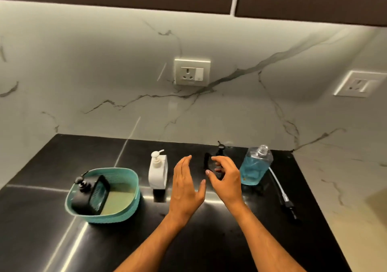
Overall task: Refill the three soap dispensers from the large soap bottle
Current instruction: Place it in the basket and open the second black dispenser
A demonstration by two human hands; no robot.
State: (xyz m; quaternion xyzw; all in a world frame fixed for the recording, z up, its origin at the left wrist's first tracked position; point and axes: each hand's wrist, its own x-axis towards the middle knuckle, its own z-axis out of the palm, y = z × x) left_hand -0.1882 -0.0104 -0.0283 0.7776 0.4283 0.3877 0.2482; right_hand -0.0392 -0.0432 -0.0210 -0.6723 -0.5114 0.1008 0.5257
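Both forearms reach forward over the counter (pixel 209 240). The left hand (pixel 186 185) is flat, fingers straight, holding nothing. The right hand (pixel 225 176), fingers loosely curled, hovers at the black dispenser (pixel 216 158); contact unclear. The large soap bottle (pixel 255 165) stands uncapped just right.

One head-worn view looks forward and down, close over the black counter (pixel 209 240)

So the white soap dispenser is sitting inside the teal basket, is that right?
Not quite. In the head view the white soap dispenser stands on the black counter beside the teal basket; a black dispenser sits inside it.
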